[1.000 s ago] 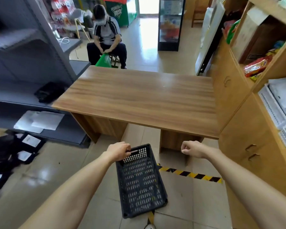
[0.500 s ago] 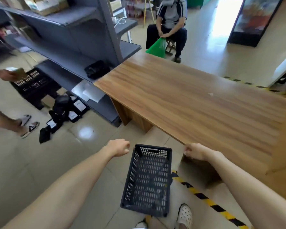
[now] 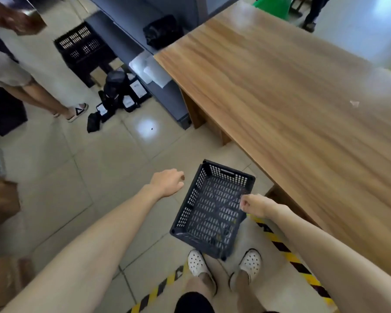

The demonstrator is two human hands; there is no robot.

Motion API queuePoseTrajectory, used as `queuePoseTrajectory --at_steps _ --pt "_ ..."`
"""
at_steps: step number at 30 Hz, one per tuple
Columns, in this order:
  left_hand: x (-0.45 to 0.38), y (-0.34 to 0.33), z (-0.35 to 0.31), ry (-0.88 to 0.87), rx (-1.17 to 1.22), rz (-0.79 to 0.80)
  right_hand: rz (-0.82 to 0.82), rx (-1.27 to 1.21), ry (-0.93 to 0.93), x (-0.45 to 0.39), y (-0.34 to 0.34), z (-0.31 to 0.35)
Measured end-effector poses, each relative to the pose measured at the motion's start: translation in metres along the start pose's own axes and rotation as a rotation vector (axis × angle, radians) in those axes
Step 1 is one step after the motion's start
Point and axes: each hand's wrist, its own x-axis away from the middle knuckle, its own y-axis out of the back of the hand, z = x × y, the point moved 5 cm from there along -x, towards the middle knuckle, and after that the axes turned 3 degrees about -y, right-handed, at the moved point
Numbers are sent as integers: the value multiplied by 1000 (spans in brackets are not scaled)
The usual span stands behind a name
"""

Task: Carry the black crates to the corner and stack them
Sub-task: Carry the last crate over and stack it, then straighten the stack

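1. Since the earlier frame the view has been swung down and left; the black crate (image 3: 212, 208) is now seen nearer the white shoes (image 3: 250, 263).
2. The wooden table (image 3: 303, 105) fills the right.
3. A second crate (image 3: 81, 45) sits far left by the grey shelving (image 3: 131, 39).
4. The crate is gripped at its right rim by the right hand (image 3: 254, 205).
5. The left hand (image 3: 167, 181) is held loosely curled, apart from the crate.

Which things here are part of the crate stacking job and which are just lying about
Job:
black perforated plastic crate by the feet
black crates stacked by the grey shelf

Lying about:
long wooden table
black bag on the shelf
black pouches on the floor
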Motion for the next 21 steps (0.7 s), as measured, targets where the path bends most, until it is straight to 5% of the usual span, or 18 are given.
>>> queuePoseTrajectory --at_steps 21 --pt "-163 -307 87 209 394 208 -63 -57 -283 -239 -150 -89"
